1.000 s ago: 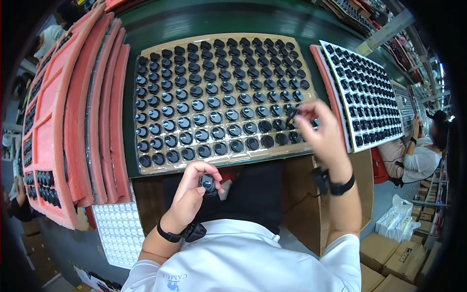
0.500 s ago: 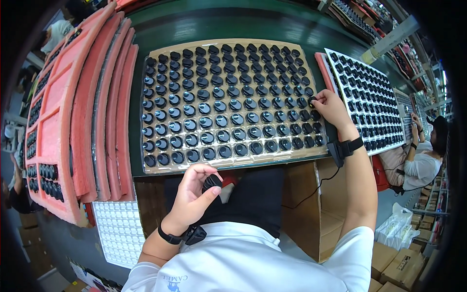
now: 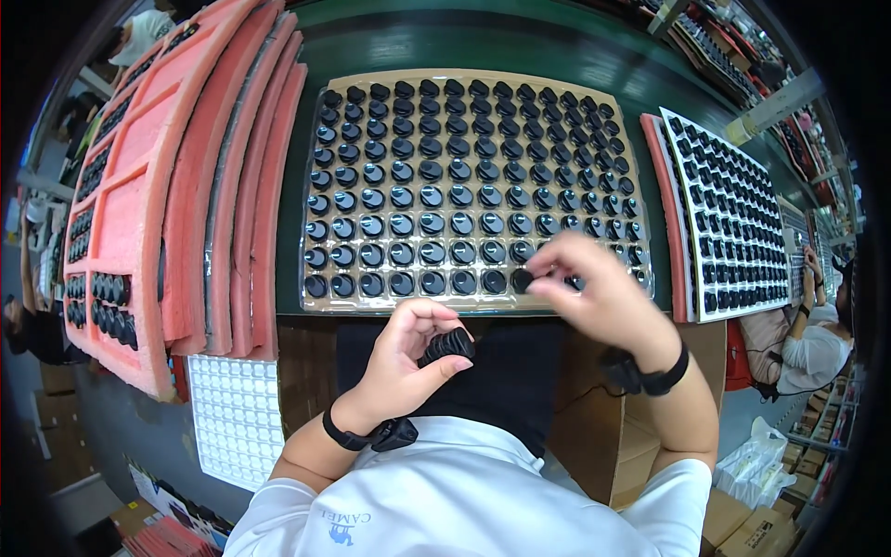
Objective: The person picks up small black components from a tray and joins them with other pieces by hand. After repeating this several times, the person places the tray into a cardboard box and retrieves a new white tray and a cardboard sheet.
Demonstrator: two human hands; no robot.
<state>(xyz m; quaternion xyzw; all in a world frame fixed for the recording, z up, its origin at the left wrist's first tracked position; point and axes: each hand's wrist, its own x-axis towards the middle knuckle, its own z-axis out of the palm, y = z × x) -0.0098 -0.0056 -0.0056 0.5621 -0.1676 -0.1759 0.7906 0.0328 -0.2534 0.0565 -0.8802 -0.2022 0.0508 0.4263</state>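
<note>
Left hand (image 3: 404, 357) sits low over the dark cloth (image 3: 520, 371) at the person's lap, fingers curled around a short stack of black knobs (image 3: 447, 345), thumb under, fingertips on top; firm grasp. Right hand (image 3: 594, 292) is at the front edge of the clear blister tray (image 3: 469, 186), thumb and index pinched on a single black knob (image 3: 522, 278), right at the tray's nearest row, toward its right half. Can't tell whether that knob is seated in its pocket or just above it; hand is motion-blurred. The tray lies flat on the green table (image 3: 557, 46), its pockets filled with black round knobs in regular rows, glossy faces up. Both wrists carry a black strap; left wrist strap (image 3: 357, 434), right wrist strap (image 3: 645, 373). Left of the tray: several pink foam trays (image 3: 200, 186) stacked and fanned on edge, the outermost holding a few dark parts at its lower left. Below those, a white pocketed tray (image 3: 237, 418). Right of the main tray: a white tray (image 3: 733, 218) loaded with black parts, with a pink foam strip under its left edge. Cardboard boxes (image 3: 742, 524) at lower right. Another person (image 3: 812, 339) sits at the far right edge, well apart from the hands.
</note>
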